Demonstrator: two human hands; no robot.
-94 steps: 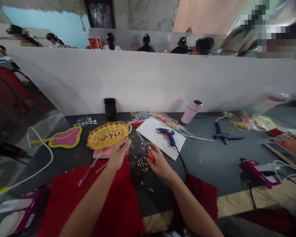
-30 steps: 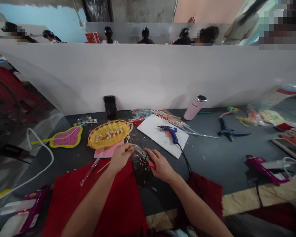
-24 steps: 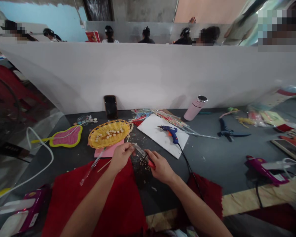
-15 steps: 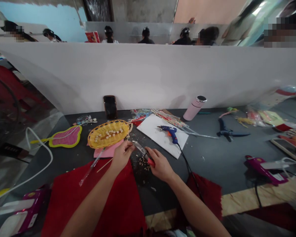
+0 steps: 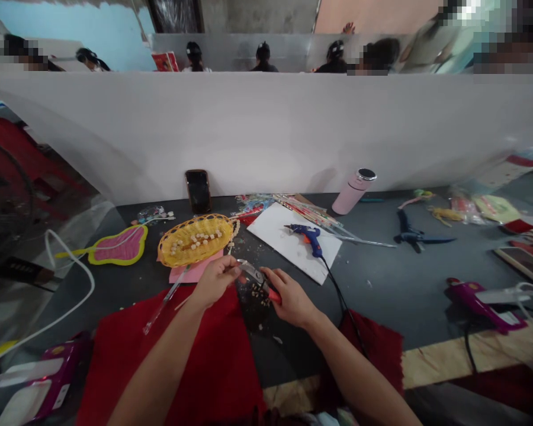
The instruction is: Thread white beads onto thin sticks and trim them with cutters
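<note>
My right hand (image 5: pixel 288 297) is closed around the red handles of metal pliers (image 5: pixel 256 275), whose jaws point up and left. At the jaw tips, the fingers of my left hand (image 5: pixel 217 280) are pinched together on something too small to make out. Small beige pieces (image 5: pixel 258 294) lie on the dark table under the pliers. Just beyond my left hand, a yellow woven basket (image 5: pixel 166 251) holds several whitish beads on a pink sheet. A blue glue gun (image 5: pixel 310 238) rests on a white board (image 5: pixel 275 228) beyond my right hand.
Red cloth (image 5: pixel 128 355) lies beneath my left forearm. A phone (image 5: pixel 198 190) leans on the white partition (image 5: pixel 266 130), and a pink bottle (image 5: pixel 353 192) stands farther right. Patterned strips lie behind the board. Blue cutters (image 5: pixel 417 235) and a purple device (image 5: pixel 484 303) are at right. People sit beyond the partition.
The view has shifted slightly. My left hand has moved a little left, and the pliers' jaws remain close to its fingertips.
</note>
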